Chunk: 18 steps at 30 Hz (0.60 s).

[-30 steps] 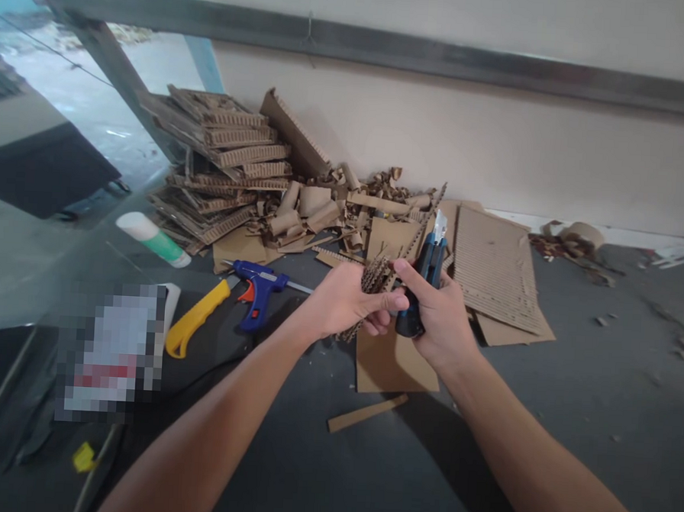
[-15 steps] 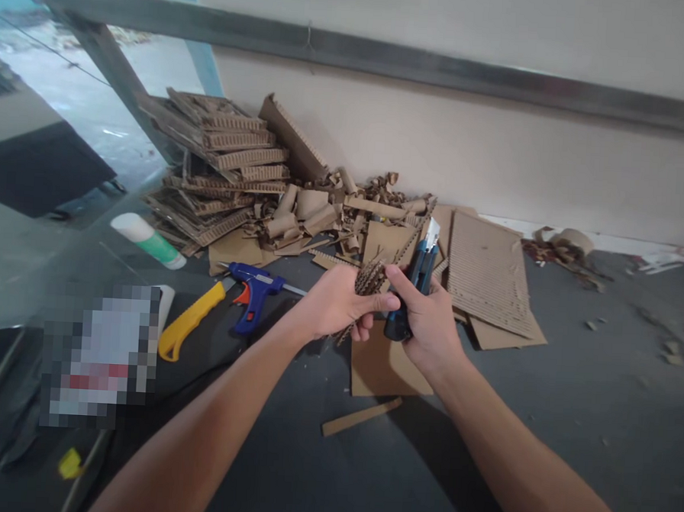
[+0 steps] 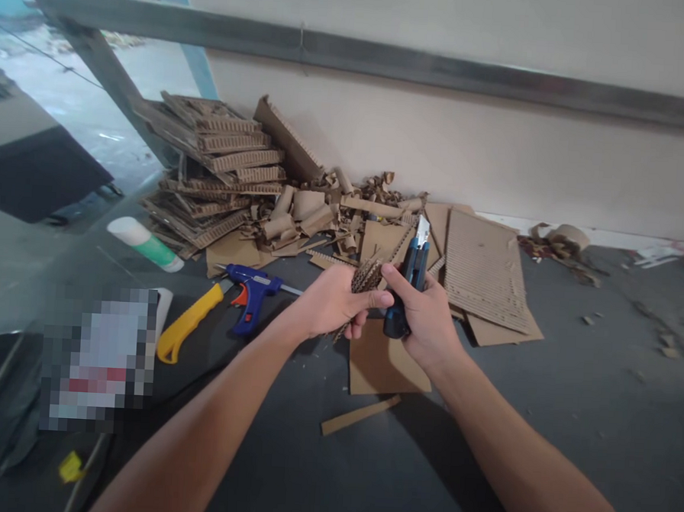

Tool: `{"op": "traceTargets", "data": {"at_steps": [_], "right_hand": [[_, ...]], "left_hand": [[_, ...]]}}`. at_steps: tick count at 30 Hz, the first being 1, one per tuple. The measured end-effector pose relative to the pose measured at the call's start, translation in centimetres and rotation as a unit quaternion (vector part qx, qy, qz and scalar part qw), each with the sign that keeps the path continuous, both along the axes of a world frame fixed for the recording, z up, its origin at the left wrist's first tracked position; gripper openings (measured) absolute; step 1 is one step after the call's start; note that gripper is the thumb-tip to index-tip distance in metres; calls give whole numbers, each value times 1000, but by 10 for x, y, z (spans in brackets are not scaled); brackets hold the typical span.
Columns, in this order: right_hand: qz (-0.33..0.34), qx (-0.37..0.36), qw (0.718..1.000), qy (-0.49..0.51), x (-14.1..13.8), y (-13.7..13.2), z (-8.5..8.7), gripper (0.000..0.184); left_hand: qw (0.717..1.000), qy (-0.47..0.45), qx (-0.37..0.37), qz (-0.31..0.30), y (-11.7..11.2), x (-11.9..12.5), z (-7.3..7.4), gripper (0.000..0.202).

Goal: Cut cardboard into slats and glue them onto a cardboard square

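No text can be read: the white-and-red item (image 3: 100, 358) at near left is pixelated, and any marking on the green-and-white tube (image 3: 146, 243) or blue-and-black cutter (image 3: 415, 266) is too small to tell.

Glue gun (image 3: 253, 288) and cardboard (image 3: 388, 361) on dark tabletop (image 3: 563, 420)

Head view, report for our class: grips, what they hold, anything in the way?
Left grip closed on corrugated cardboard strips. Right grip closed on utility knife, blade exposed. Cardboard scraps piled beyond, apparently out of the way.
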State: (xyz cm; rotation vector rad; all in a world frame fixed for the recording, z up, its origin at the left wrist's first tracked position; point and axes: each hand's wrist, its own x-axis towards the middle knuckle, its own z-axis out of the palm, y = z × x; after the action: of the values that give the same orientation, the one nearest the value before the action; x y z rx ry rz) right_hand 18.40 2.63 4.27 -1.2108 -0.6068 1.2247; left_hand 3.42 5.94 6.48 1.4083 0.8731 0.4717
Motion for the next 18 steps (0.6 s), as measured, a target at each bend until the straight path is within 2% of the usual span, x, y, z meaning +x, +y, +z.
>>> {"op": "traceTargets", "data": {"at_steps": [5, 11, 18], "right_hand": [[13, 15, 1000, -9, 1, 0, 4, 38], [20, 48, 998, -40, 3, 0, 9, 36], [37, 62, 996, -61, 4, 1, 6, 37]], "left_hand": [[998, 11, 53, -29, 2, -5, 3, 42], [996, 22, 87, -31, 5, -10, 4, 44], [992, 43, 107, -48, 4, -7, 8, 40]]}}
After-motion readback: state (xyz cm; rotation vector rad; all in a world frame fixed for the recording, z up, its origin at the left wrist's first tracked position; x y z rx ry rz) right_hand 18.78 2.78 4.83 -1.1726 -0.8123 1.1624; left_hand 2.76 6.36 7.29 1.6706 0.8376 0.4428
